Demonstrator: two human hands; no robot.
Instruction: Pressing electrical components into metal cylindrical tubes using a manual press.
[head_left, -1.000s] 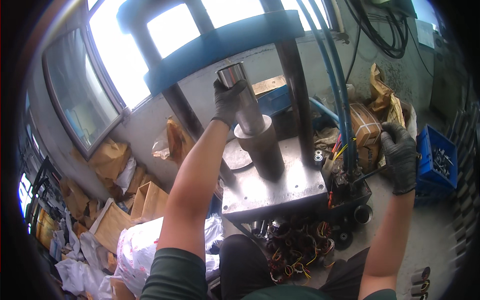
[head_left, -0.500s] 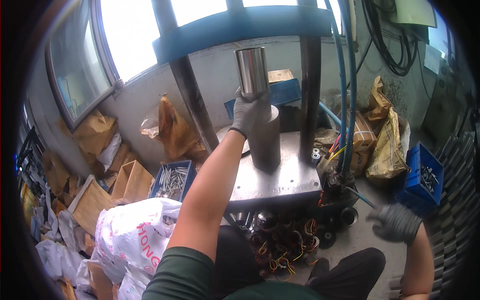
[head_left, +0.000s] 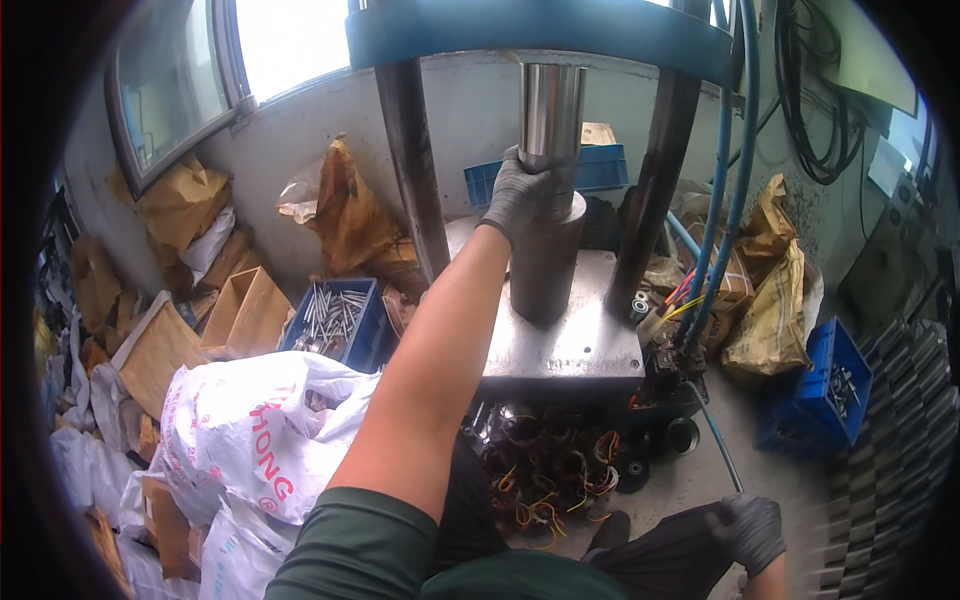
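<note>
The left hand [head_left: 525, 192], in a grey knit glove, is wrapping its fingers round a dull steel cylinder [head_left: 545, 255] standing upright on the scuffed metal press plate [head_left: 570, 345], directly under a polished ram [head_left: 550, 115]. The right hand [head_left: 750, 530], gloved too, is hanging low, fingers curled loosely, holding nothing visible.

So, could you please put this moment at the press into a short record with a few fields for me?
setting: blue-framed press on a steel bed plate
left hand: gloved left hand wraps the joint where the shiny ram meets the dark steel cylinder
cylinder: upright on the plate
right hand: gloved right hand low by the person's knee, apart from the press; no object seen in it
nearby: blue crate of metal rods, white sacks, wound coils on the floor
</note>
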